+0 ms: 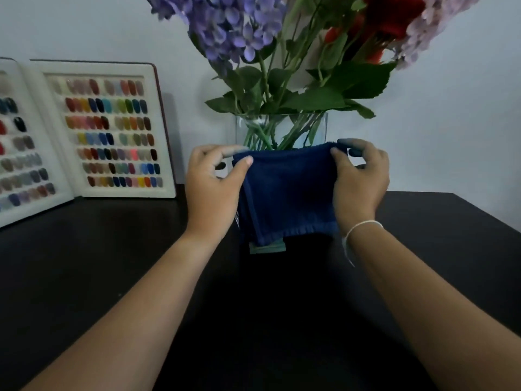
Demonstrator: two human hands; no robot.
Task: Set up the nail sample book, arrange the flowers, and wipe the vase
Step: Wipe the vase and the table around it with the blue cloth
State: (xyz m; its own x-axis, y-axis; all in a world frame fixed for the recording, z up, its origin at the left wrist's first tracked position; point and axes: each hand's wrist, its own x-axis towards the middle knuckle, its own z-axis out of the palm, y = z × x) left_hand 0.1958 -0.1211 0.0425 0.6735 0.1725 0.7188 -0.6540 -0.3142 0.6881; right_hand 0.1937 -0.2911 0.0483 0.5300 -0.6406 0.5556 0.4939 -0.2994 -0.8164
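Note:
A dark blue cloth [287, 193] hangs spread in front of the square glass vase [282, 128] and hides its lower part. My left hand [214, 187] pinches the cloth's upper left corner, and my right hand [358, 179] pinches its upper right corner. Purple, red and pale lilac flowers [234, 26] with green leaves stand in the vase. The nail sample book [104, 131] stands open at the left against the wall, showing rows of coloured nail tips.
Everything stands on a black table [84, 263] against a pale wall [451, 122]. The table's right edge runs diagonally at the far right. A thin white band is on my right wrist [363, 225].

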